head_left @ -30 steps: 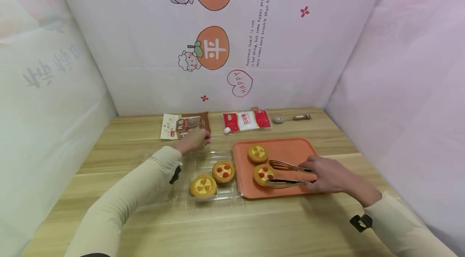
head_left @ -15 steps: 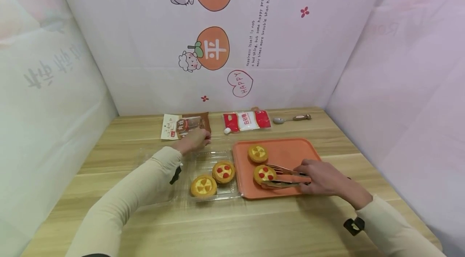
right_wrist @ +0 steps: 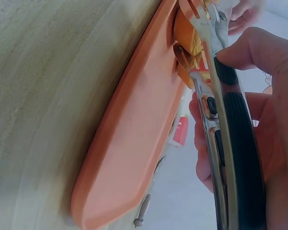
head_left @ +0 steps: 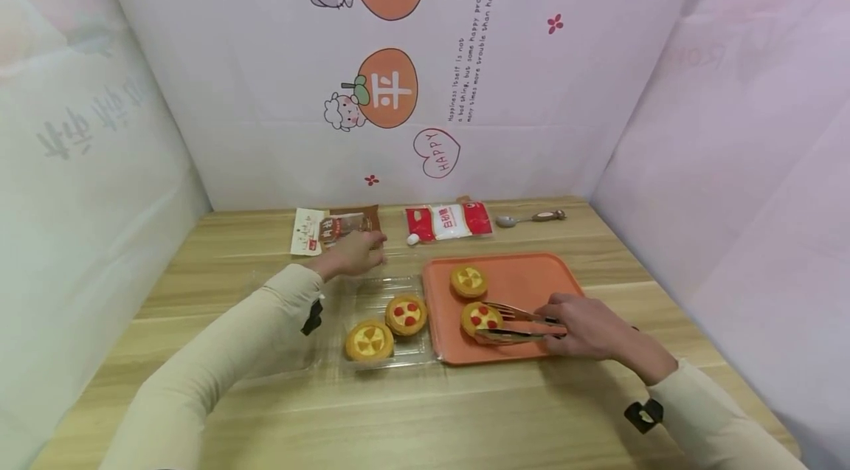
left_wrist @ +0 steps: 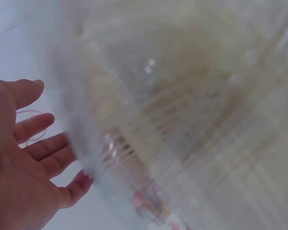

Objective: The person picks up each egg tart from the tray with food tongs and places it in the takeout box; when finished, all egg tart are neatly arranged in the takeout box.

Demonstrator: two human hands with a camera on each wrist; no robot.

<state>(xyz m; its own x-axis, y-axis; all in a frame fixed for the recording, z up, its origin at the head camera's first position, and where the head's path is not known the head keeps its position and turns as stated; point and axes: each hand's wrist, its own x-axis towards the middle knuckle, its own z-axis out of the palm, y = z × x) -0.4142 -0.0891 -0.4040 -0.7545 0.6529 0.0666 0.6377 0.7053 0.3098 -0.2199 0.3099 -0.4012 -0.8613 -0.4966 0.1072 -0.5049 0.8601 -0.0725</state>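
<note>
I see right hand [head_left: 584, 326] fingers clamped on tongs [head_left: 531, 334], tips around red-dotted tart [head_left: 477, 317] on orange tray [head_left: 531, 274]. Left hand [head_left: 355, 254] fingers loose, apart, beside clear plastic container [left_wrist: 206, 120]; contact seems too blurred to tell.

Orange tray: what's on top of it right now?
A yellow-topped tart and a red-dotted tart, with the tongs in the right hand flanking the latter. The tray surface under both tarts is covered.

Head high, forward-down. Wrists close: left facing clear plastic [left_wrist: 182, 115]; right along tongs [right_wrist: 238, 132], tray [right_wrist: 127, 134] shared with head.
</note>
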